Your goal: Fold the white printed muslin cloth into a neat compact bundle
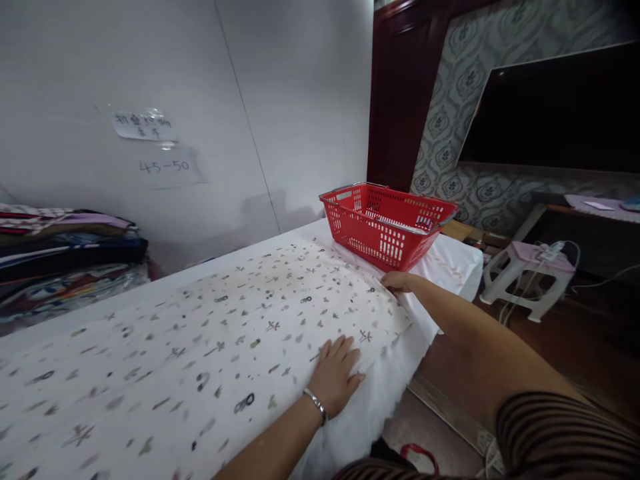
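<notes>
cloth (210, 333) runs lengthwise left to right; left hand (334, 373) flat on it, right hand (397, 281) pinches its far corner.

The printed cloth (210, 333) runs off the left and bottom edges, far from the left hand (334, 375)'s fingers; the right hand (397, 281)'s fingertips are hidden, so its grip on the cloth's far corner cannot be told; beyond them, the red basket (387, 227)'s contents are too small to identify; the wall notes (150, 143) are blurred, partly unreadable.
</notes>
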The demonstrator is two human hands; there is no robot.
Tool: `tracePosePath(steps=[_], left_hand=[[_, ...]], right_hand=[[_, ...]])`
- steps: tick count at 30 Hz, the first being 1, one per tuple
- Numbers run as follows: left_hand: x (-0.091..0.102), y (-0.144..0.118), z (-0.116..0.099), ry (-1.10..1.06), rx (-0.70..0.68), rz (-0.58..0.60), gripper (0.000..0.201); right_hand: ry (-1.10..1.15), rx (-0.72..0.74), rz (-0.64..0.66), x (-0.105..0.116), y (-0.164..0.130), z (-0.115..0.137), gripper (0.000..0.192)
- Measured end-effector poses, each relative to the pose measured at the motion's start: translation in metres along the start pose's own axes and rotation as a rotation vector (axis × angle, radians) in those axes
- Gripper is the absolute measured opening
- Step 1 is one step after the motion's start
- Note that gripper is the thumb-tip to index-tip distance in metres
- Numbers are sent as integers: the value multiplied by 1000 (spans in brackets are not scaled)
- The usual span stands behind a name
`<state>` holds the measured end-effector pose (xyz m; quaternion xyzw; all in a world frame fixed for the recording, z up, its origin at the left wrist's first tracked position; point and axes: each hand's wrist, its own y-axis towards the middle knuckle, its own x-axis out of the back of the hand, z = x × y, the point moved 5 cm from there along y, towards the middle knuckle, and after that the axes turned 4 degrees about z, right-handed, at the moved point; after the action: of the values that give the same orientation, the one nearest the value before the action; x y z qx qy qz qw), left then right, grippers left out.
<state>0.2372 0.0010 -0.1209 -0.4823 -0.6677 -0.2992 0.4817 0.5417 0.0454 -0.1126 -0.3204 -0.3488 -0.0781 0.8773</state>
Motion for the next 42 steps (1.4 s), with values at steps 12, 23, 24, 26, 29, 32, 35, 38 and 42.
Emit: tracePosePath(steps=[12,23,24,26,29,32,35,38,42], left_hand=[[-1,-2,-10,55,-23,-19,42],[-10,-53,2,118,-107,-217,40],[-11,-58,4,124,-114,-237,39],[-12,-67,7,132,-123,-274,38],[-12,-77,8,140,-112,-302,36],[-10,-85,7,138,-79,-303,35],[-8,-91,7,133,-50,-289,34],[-7,-96,9,134,-20,-289,34],[-8,-103,14,143,15,-302,34]], right_hand=[[-12,-5,-167,6,-18,-14,8],[-75,59,-306,-12,-81,-47,26],[-96,56,-291,-16,-85,-50,25],[-139,44,-265,-23,-93,-53,19],[-211,17,-250,-28,-99,-51,11],[-286,-8,-261,-27,-102,-44,12],[-346,-34,-276,-25,-103,-39,16],[-378,-54,-275,-25,-104,-34,16],[-373,-62,-287,-23,-108,-26,8]])
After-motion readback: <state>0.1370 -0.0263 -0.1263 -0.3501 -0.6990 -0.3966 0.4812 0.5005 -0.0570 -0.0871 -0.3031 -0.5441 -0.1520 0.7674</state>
